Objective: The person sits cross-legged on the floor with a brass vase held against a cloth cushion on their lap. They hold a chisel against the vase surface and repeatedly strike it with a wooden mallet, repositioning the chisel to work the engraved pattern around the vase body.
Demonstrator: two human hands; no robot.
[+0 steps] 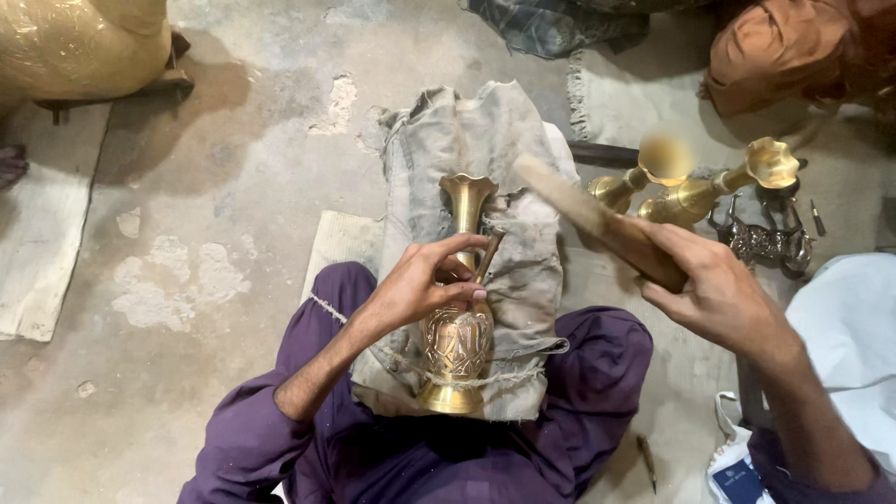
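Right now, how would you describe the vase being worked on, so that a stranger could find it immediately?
Find the grey cloth spread over the person's lap. On it lies a brass vase, tied down with cord, under the left hand. Unlike the two brass vases on the floor to the right, it has engraved patterns on its belly.

Glossy embossed brass vase (pixel 458 327); rough grey cloth (pixel 523 233).

I look down on a rough grey concrete floor (pixel 243 140), stained and chipped with pale patches toward nine o'clock. A flat pale board (pixel 42 233) lies at the nine o'clock edge. A shiny golden sack (pixel 79 42) sits at eleven o'clock. Crumpled dark cloth (pixel 551 23) lies at twelve. Light is soft, dim.
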